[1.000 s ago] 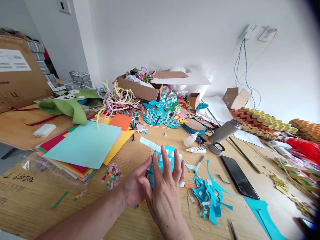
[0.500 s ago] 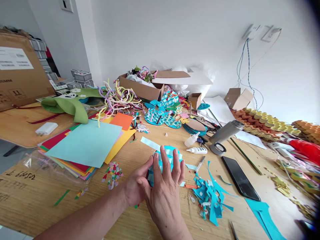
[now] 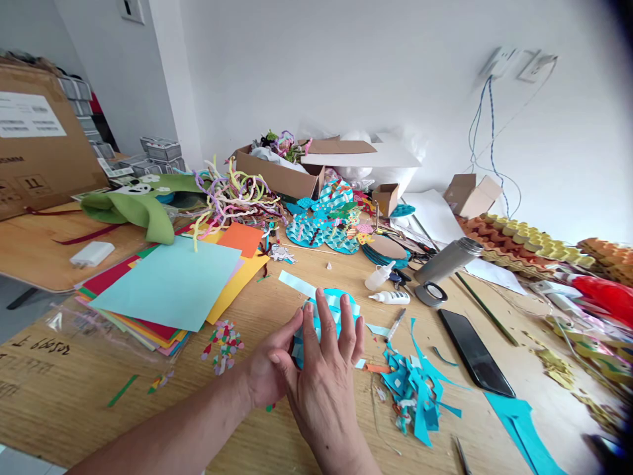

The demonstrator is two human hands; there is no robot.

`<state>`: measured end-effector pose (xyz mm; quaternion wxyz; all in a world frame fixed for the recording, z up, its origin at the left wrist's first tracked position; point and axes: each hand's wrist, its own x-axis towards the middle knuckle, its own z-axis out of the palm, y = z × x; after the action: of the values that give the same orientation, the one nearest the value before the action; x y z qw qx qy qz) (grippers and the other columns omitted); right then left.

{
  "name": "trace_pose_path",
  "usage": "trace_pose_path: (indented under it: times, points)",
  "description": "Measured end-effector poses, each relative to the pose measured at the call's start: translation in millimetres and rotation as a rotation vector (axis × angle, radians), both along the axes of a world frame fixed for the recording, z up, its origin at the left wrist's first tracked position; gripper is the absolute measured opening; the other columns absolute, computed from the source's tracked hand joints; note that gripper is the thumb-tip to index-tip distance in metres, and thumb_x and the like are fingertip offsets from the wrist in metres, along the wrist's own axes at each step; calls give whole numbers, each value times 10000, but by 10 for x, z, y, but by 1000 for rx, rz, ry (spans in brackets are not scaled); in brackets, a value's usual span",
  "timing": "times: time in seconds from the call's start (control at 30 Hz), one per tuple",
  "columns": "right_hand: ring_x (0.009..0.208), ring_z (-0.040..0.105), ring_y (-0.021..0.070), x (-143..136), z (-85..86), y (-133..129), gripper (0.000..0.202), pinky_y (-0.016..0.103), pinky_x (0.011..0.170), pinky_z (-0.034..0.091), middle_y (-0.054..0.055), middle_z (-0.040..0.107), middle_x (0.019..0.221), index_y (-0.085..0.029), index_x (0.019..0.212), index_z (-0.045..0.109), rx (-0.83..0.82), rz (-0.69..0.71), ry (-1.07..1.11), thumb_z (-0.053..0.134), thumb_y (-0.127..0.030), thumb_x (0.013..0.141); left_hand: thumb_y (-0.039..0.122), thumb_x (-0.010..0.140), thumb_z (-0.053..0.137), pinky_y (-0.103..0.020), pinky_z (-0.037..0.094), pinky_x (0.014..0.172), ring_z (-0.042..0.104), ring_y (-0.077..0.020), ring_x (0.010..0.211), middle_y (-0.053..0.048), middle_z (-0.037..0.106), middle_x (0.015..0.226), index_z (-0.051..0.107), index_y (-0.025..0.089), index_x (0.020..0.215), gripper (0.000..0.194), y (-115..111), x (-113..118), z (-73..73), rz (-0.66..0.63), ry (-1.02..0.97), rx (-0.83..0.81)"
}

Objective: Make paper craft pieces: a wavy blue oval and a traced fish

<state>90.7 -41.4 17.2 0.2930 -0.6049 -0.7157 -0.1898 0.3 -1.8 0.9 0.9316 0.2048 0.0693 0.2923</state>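
A round blue piece with pale blue strips across it (image 3: 336,310) is at the table's middle, largely covered by my hands. My left hand (image 3: 270,366) holds its left edge, thumb on the rim; its other fingers are hidden beneath. My right hand (image 3: 326,359) lies over the piece, palm down, with its fingers spread and touching the top. A pale blue strip (image 3: 295,284) sticks out behind the piece at the upper left. Blue paper scraps (image 3: 418,389) lie right of my right hand.
Coloured paper sheets (image 3: 173,280) are stacked at the left, near paper confetti (image 3: 223,346). To the right are glue bottles (image 3: 390,298), a grey flask (image 3: 448,260), and a black phone (image 3: 475,353). Scissor tips (image 3: 462,455) show at the front edge.
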Motion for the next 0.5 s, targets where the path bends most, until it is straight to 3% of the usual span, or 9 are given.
trace_pose_path:
  times: [0.33,0.5]
  points:
    - [1400,129,371,2,-22,8,516,604,1084,170,132,415,1435,-127,1251,525,-2,6,-13,437,-500,905,471,942,314,-347,168,1124,282,-208,1387,-11,559,1331,543,261,1294,469,8,13,-43,13,18,-62]
    - [1400,116,382,10,3,13,578,629,1078,159,150,397,1443,-116,1298,498,-31,27,27,416,-531,905,457,939,344,-340,231,1096,391,-222,1325,-18,592,1288,559,251,1274,449,24,-2,26,24,38,-100]
